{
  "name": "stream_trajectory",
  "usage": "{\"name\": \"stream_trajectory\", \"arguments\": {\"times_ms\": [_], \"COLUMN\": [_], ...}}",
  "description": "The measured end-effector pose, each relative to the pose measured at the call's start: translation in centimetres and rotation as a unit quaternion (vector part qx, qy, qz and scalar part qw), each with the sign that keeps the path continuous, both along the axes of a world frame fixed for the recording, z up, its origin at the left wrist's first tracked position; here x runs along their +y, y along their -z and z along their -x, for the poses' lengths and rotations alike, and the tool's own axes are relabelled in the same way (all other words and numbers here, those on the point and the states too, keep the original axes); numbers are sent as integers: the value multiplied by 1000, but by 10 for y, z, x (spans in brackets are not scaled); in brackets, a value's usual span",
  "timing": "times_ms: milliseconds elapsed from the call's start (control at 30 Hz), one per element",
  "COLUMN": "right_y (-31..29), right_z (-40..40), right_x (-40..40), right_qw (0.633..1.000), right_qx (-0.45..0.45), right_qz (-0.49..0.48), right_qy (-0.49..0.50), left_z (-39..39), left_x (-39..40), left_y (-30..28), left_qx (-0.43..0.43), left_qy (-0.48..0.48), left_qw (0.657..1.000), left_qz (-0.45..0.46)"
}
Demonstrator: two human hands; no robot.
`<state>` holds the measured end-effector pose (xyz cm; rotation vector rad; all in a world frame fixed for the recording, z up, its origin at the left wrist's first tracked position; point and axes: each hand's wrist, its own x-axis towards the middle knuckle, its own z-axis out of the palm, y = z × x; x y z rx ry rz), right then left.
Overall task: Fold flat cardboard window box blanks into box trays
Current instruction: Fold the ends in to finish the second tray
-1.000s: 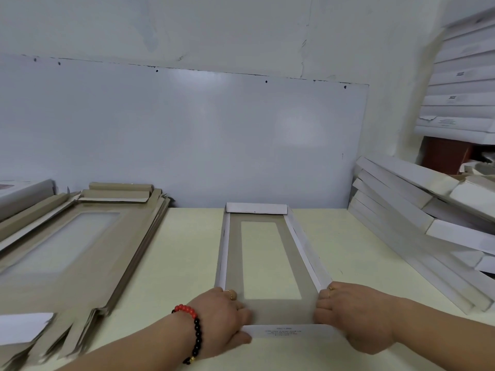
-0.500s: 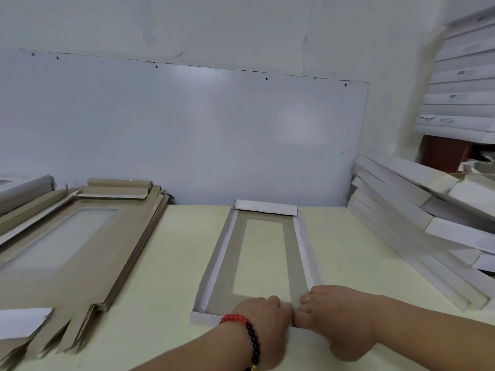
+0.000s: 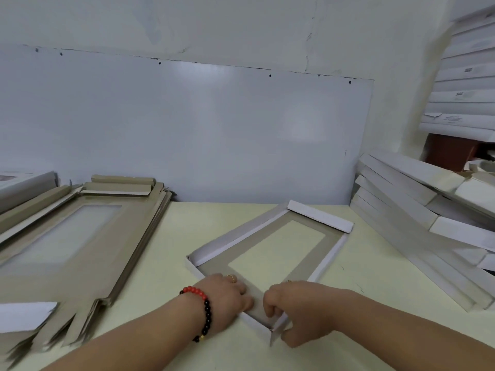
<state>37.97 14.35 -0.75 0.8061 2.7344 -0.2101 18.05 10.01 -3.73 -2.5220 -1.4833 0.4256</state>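
The window box tray lay on the pale worktop, skewed so its far end pointed toward the right rear and its near end wall sat under both hands, probably so the near corner faced the person for tucking. Its long side walls stood up and the far end flap was folded over, so the near end looked like the last part to be locked. The left hand, wearing a red and black bead bracelet, rested with curled fingers on the near end wall, seemingly pinning that wall and the grey base against the worktop while the other hand worked. The right hand was curled round the near right corner, thumb outside and fingers inside, pinching the white corner flap, likely to press it into place. A stack of flat blanks waited at left within reach, and folded white trays leaned in a pile at right, suggesting supply on one side and finished work on the other. The risk appeared to be the corner springing open if released early
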Motion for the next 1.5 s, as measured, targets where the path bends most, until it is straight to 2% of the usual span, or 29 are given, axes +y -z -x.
{"name": "stream_trajectory", "arguments": {"times_ms": [233,567,700,800,933,1000,1100,1167,1367,1500], "right_y": [6,6,11,18,13,9,7,7,15,23], "right_z": [7,12,9,5,-5,-9,-14,-17,-16,-8], "right_x": [5,0,-10,-15,-15,-14,-13,-12,-16,-15], "right_qw": [1000,997,997,994,995,996,991,986,986,981], "right_qx": [-7,-26,11,35,89,64,-21,-57,-30,-33], "right_qz": [-18,-34,-38,-79,-50,-55,-122,-147,-164,-188], "right_qy": [-6,-57,-72,-65,4,0,-54,-55,-13,25], "left_z": [2,-1,-1,-3,-13,-19,-29,-34,-45,-51], "left_x": [-4,-3,-5,-7,-11,-13,-18,-21,-21,-17], "left_y": [4,5,7,7,3,0,-1,-2,3,4], "left_qx": [-37,-21,-26,-38,-42,-48,-68,-84,-116,-155], "left_qy": [-22,-54,-71,-84,-90,-94,-85,-78,-82,-45], "left_qw": [999,998,997,996,995,994,992,991,990,987], "left_qz": [-2,1,4,2,21,36,58,66,29,18]}}
